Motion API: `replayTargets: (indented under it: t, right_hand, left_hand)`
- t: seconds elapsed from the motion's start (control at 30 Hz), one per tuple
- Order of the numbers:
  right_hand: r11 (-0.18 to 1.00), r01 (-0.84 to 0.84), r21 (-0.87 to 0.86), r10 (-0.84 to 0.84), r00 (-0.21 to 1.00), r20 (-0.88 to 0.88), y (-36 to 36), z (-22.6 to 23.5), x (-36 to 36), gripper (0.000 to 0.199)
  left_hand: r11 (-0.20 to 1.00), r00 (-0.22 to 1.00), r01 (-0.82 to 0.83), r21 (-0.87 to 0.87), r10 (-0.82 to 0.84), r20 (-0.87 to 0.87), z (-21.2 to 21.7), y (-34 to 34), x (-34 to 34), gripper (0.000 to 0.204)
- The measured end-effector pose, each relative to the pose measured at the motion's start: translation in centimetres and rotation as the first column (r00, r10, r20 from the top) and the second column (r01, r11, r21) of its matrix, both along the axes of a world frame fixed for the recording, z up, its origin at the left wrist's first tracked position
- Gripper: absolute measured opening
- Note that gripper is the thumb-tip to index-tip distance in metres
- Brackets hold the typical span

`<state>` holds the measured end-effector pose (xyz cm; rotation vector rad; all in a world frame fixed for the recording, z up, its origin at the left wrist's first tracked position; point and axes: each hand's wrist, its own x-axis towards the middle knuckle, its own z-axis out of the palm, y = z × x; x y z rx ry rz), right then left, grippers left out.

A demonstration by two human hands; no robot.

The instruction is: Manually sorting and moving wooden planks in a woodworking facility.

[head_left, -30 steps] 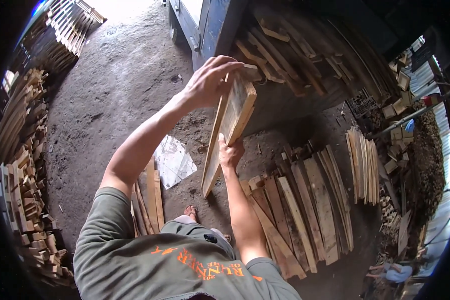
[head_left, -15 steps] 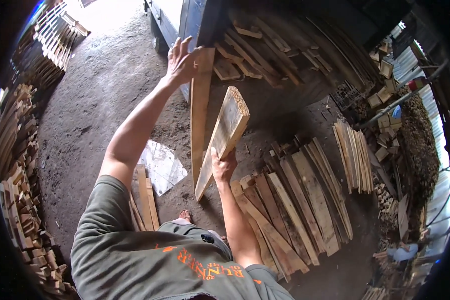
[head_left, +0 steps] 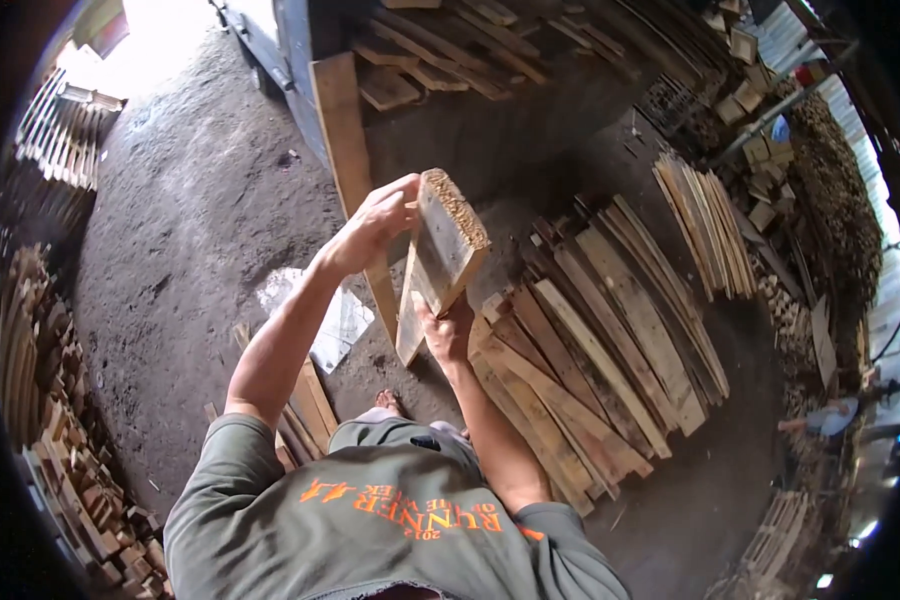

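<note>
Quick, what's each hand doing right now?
Left hand: fingers bent at the upper end of the plank; whether it grips can't be told.
Right hand: closed, holding that plank lower down.

We were in a timber wkshp or wood yd, judging by the bare dirt flr (head_left: 190, 210), planks (head_left: 615, 335) laid side by side, piled wood pcs (head_left: 85, 490) at L & corrugated sheeting (head_left: 852, 125) at R.

dirt floor (head_left: 190, 250) under planks (head_left: 642, 320), pale sheet (head_left: 342, 335)
</note>
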<state>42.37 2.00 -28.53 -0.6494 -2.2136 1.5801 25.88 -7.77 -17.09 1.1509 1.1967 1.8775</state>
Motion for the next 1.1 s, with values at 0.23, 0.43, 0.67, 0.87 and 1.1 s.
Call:
replayTargets:
  t: [0.23,0.43,0.67,0.87,1.1]
  right_hand:
    - [0.968,0.085,-0.238,-0.166,0.923,-0.346,-0.7,-2.7,4.4,0.039]
    - [0.527,0.233,0.817,0.057,0.95,-0.308,2.0,-5.1,9.4,0.043]
    - [0.346,0.153,0.926,-0.086,0.988,-0.131,3.8,-8.7,13.5,0.054]
    - [0.949,0.203,0.242,-0.137,0.955,-0.263,4.7,-11.4,14.3,0.053]
    - [0.939,0.04,0.343,0.104,0.915,-0.39,9.2,-7.2,17.5,0.041]
  left_hand:
    - [0.994,0.981,-0.098,0.049,0.105,-0.165,-0.5,1.8,5.8,0.069]
    - [0.99,0.987,-0.038,0.133,0.058,-0.15,-0.7,4.7,11.1,0.058]
    - [0.998,0.987,-0.041,0.045,0.047,-0.157,-1.3,7.8,15.6,0.059]
    - [0.983,0.883,-0.175,0.055,0.181,-0.433,-0.3,9.7,17.8,0.078]
    - [0.873,0.741,-0.472,-0.119,0.32,-0.591,-0.5,10.8,23.4,0.13]
